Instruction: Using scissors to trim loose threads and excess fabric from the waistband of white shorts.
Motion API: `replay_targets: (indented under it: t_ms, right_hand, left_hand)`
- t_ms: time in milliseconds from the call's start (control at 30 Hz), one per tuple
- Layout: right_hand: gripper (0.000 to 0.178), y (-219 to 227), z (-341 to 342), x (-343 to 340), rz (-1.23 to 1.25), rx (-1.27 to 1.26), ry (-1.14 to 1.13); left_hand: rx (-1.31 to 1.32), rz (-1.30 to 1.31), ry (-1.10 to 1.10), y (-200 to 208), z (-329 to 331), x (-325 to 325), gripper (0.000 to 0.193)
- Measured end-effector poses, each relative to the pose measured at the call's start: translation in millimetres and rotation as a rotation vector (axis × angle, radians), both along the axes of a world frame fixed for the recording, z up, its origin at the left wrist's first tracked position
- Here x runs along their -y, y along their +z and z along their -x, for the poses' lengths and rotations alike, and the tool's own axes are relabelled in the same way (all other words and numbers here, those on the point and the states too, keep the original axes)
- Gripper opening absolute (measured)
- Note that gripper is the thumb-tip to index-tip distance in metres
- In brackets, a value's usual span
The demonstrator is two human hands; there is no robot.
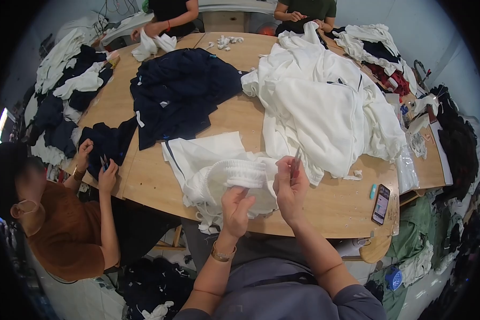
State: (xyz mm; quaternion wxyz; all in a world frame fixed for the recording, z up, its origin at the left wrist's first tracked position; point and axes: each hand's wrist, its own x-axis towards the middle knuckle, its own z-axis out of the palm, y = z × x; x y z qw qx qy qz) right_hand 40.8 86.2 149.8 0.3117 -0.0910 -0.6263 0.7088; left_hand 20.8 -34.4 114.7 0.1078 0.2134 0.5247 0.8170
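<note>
My left hand [237, 211] is closed on the gathered elastic waistband of a white garment [200, 154], which lies on the table in front of me. Dark piping runs along the garment's left edge. My right hand [292, 193] grips a pair of thread snips [296, 164], blades pointing up, just right of the waistband; part of the snips is hidden by my fingers. Beyond my right hand, a large heap of white garments [320, 112] covers that side. Farther left lies a pile of navy garments [181, 90] with small white marks.
At my left, a co-worker [69, 229] handles navy cloth with snips. Two more people work at the far edge. A phone [381, 205] and a small turquoise item [373, 191] rest near the right edge of the wooden table [325, 213]. White scraps [226, 42] lie at the back.
</note>
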Motion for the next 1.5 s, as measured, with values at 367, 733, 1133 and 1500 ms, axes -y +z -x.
replay_targets:
  t_ms: [367,733,1133,1500]
  right_hand:
    - [0.013,2.2,-13.2,-6.5,-0.413,0.107,-0.074]
    - [0.028,-11.2,-13.2,0.4,-0.795,-0.183,0.008]
    - [0.019,-15.5,-24.1,-4.7,-0.372,-0.085,0.125]
    - [0.029,-23.2,-20.3,-12.5,-0.827,0.049,0.013]
  left_hand:
    - [0.197,-0.272,0.006,4.2,9.0,-3.9,0.028]
    - [0.169,-0.107,0.077,18.2,1.3,2.1,0.024]
    - [0.119,-0.173,0.052,17.1,6.9,-2.2,0.028]
    - [0.229,-0.335,-0.031,15.0,13.3,1.5,0.031]
